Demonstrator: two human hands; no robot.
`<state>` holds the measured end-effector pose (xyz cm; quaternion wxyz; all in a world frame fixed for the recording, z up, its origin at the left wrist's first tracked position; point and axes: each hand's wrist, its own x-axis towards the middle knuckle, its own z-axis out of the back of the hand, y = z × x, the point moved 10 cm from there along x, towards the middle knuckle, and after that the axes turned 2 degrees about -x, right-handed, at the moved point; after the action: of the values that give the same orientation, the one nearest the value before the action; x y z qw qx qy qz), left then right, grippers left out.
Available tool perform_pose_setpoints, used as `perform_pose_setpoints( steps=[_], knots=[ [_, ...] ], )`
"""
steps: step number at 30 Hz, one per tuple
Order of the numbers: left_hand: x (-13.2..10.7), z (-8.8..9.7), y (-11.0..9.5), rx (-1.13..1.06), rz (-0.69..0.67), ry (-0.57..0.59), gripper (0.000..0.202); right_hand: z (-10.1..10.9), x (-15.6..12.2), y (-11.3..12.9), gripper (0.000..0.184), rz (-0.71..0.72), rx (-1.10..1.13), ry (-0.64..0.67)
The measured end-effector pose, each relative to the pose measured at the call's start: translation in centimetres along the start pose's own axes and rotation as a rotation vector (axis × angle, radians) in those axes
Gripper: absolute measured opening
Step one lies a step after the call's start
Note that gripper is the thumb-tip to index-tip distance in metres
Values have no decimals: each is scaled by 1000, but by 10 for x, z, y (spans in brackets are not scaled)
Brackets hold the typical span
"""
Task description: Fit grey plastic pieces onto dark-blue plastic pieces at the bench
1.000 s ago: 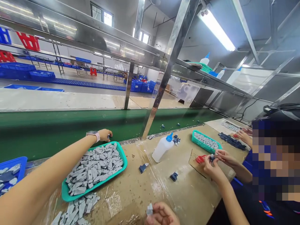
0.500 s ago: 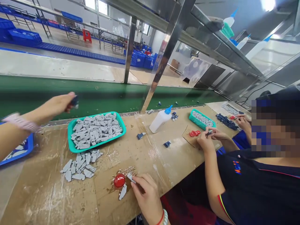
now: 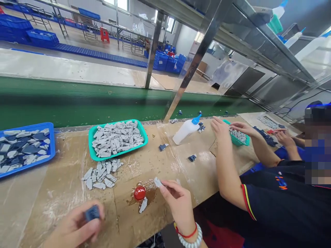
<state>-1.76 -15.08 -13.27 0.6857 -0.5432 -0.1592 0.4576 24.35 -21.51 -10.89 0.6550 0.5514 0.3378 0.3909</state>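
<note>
Nearest the camera, the left hand sits low and to the left of the small round red dish, its fingers curled shut around a small dark-blue plastic piece. Just right of the red dish, the right hand pinches a flat grey plastic piece between thumb and forefinger, holding it just above the dish's far right edge. A second grey piece lies on the brown taped counter, touching the dish's near side, in a wet-looking brown smear.

Beyond the dish and to its left lies a loose heap of grey pieces. Behind that is a teal plastic tray piled with more of them. Far left of the dish, a blue plastic tray holds grey and dark-blue pieces mixed. Beyond the dish to the right stand a white squeeze bottle with a blue nozzle and two stray blue parts. Further right, a co-worker's hand reaches toward another teal basket. A green conveyor belt runs along the far side.

Judging by the full teal tray and the heap, most of the grey pieces are unhandled, so the work looks far from finished.

The only marking is an orange logo on the co-worker's dark sleeve, too small to read.
</note>
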Motion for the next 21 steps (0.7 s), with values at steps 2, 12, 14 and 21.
perform_pose_setpoints(
  steps=[2, 12, 14, 21],
  knots=[
    [8, -18, -18, -81, -47, 1, 43, -10, 1, 16, 19, 29, 64, 51],
    [15, -36, -74, -272, -145, 10, 26, -51, -23, 90, 23, 432, -55, 165],
    [13, -35, -74, -244, -155, -8, 24, -56, -24, 89, 24, 453, -56, 168],
    [8, -35, -83, -127, -114, -125, 26, -75, -39, 97, 24, 618, -269, 278]
  ],
)
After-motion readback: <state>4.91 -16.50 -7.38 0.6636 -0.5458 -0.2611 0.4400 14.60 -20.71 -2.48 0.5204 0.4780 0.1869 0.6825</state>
